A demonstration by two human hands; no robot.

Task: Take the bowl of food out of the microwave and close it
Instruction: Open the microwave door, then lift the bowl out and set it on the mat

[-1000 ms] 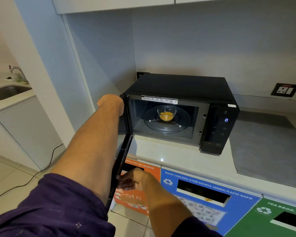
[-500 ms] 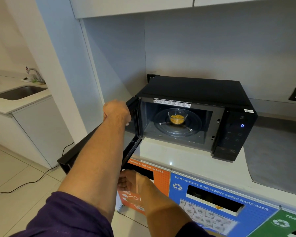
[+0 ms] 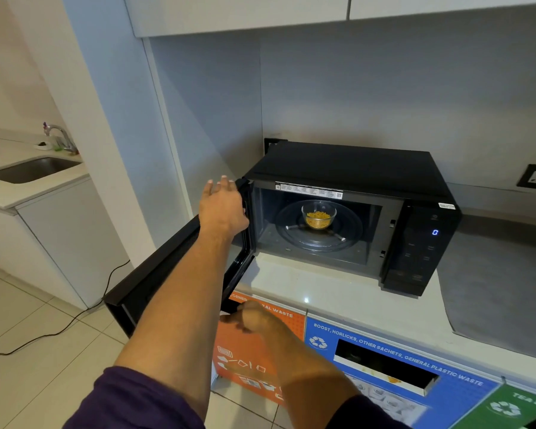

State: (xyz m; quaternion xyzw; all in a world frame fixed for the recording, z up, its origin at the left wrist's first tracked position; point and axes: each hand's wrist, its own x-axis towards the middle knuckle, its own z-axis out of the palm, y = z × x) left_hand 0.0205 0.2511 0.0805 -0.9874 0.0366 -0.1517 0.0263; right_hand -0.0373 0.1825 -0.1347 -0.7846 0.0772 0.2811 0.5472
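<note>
With the microwave door (image 3: 167, 267) swung wide, we see the left hand (image 3: 222, 209) open and empty beside the microwave (image 3: 347, 168), the blurred right hand (image 3: 257, 320) unreadable, and the glass bowl of food (image 3: 318, 215) centred on the turntable (image 3: 347, 239).

cavity mouth: unblocked, right of left hand (image 3: 222, 205) | door (image 3: 167, 274): swung wide under left forearm, bars the left side | bowl (image 3: 318, 215): alone on turntable, clear all round | right hand (image 3: 254, 318): low, beneath counter edge (image 3: 294, 295)
</note>
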